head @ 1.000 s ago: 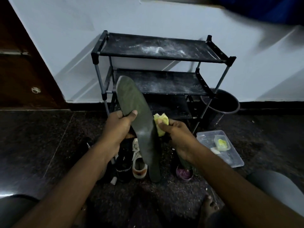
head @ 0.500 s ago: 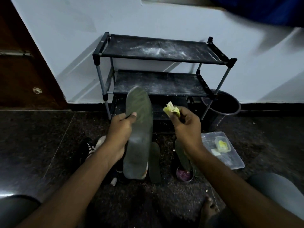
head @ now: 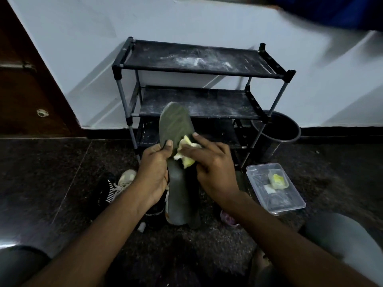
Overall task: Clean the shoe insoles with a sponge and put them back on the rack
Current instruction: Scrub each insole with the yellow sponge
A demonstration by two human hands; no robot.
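Left grip [head: 154, 168] holds insole [head: 176, 123] (thumb atop); right grip [head: 215, 168] seemingly pinches sponge [head: 186, 152].

It is dim where I sit. The pale wall [head: 207, 21] catches most of the light and carries long slanted shadows, some cast by the shoe rack [head: 186, 59]. The dark floor [head: 41, 183] shows one small patch of glare at my lower left. Straight lines bow near the edges, and the top right corner is smeared with blur.
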